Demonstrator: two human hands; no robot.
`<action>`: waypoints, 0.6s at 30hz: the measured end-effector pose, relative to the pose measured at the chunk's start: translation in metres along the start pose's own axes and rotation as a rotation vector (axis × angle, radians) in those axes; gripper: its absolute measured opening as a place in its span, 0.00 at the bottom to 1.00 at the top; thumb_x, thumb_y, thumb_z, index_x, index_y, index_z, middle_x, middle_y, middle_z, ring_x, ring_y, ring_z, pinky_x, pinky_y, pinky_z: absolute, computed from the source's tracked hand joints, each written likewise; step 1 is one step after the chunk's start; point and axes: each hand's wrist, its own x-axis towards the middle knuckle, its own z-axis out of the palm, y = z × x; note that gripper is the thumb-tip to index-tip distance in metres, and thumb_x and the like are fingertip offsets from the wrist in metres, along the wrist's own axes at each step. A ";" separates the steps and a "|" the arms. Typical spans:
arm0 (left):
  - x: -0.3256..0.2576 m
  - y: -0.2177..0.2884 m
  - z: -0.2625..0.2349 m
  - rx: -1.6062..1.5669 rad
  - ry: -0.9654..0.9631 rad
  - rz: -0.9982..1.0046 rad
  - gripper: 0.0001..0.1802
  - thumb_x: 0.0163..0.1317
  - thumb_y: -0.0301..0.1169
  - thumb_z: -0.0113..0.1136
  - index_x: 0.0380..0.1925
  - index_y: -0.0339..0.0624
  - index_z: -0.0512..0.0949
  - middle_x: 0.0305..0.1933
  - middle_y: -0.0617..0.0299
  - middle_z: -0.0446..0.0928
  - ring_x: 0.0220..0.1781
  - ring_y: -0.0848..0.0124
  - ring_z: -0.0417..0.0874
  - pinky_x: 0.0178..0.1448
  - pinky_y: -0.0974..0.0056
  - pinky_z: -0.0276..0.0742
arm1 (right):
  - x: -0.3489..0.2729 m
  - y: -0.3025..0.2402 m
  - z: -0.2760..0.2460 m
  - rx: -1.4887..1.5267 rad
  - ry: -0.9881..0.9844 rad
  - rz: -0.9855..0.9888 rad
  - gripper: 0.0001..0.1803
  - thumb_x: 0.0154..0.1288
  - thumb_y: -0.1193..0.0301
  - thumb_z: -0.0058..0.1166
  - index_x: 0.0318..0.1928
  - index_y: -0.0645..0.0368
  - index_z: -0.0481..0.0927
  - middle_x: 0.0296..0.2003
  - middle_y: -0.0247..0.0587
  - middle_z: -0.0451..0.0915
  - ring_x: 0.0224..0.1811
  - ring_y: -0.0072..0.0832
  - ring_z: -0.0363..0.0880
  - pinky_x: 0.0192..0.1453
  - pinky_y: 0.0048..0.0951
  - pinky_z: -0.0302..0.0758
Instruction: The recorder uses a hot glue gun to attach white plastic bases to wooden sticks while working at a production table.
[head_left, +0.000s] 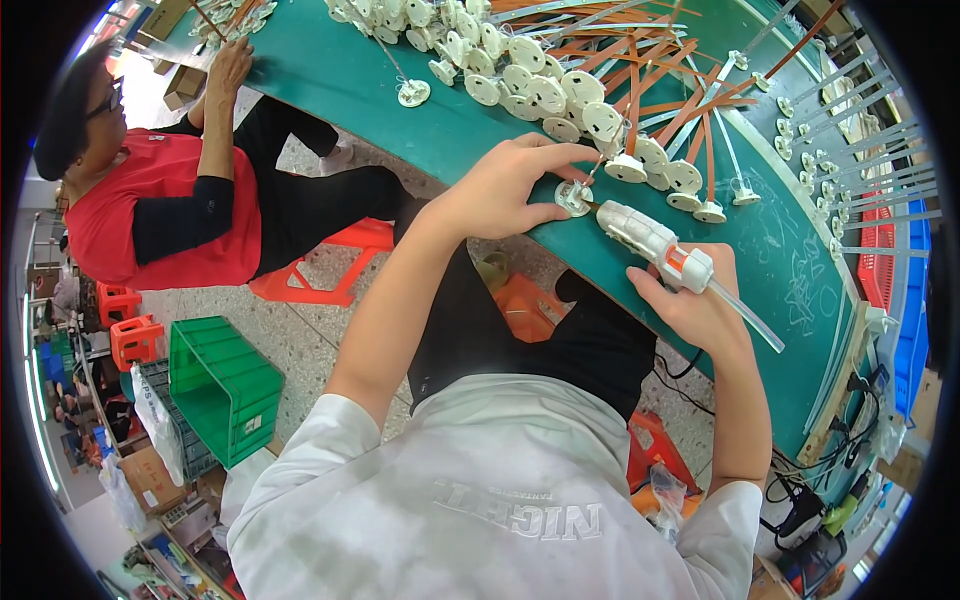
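My left hand (500,192) reaches over the near edge of the green table, its thumb and fingers closed about a small white round disc part (573,198). In my right hand (695,305) is a white hot glue gun (640,232), its nozzle pointing at the disc and close to it. A clear glue stick (748,320) juts from the gun's rear. Just beyond both hands lie several similar white discs (545,95), heaped together, with brown and silvery strips (635,95) attached. My left fingers partly cover the disc in hand.
A co-worker in a red shirt (165,205) sits at the left, a hand on the table (400,130). More strips with white ends (860,150) line the right edge, beside a red basket (876,255). Cables (850,425) hang at the lower right. A green crate (225,390) stands on the floor.
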 end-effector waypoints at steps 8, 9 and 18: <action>-0.001 -0.002 0.000 -0.017 0.003 0.008 0.39 0.49 0.26 0.73 0.65 0.51 0.74 0.51 0.64 0.88 0.56 0.56 0.80 0.64 0.55 0.76 | 0.001 0.002 -0.002 -0.038 -0.040 -0.006 0.17 0.52 0.64 0.73 0.23 0.65 0.82 0.15 0.41 0.77 0.17 0.27 0.73 0.25 0.31 0.71; -0.001 -0.002 0.000 -0.006 0.006 0.007 0.38 0.49 0.26 0.73 0.65 0.51 0.74 0.50 0.64 0.88 0.56 0.56 0.80 0.63 0.55 0.76 | 0.001 -0.001 -0.003 -0.039 -0.039 -0.005 0.17 0.52 0.64 0.73 0.23 0.65 0.82 0.15 0.41 0.77 0.17 0.27 0.73 0.25 0.31 0.71; -0.001 0.000 0.000 -0.024 0.049 0.009 0.37 0.47 0.24 0.74 0.62 0.48 0.77 0.48 0.60 0.88 0.54 0.57 0.83 0.60 0.55 0.79 | -0.020 0.008 -0.013 -0.366 0.151 -0.276 0.17 0.52 0.66 0.73 0.22 0.61 0.77 0.18 0.44 0.76 0.21 0.41 0.76 0.28 0.39 0.72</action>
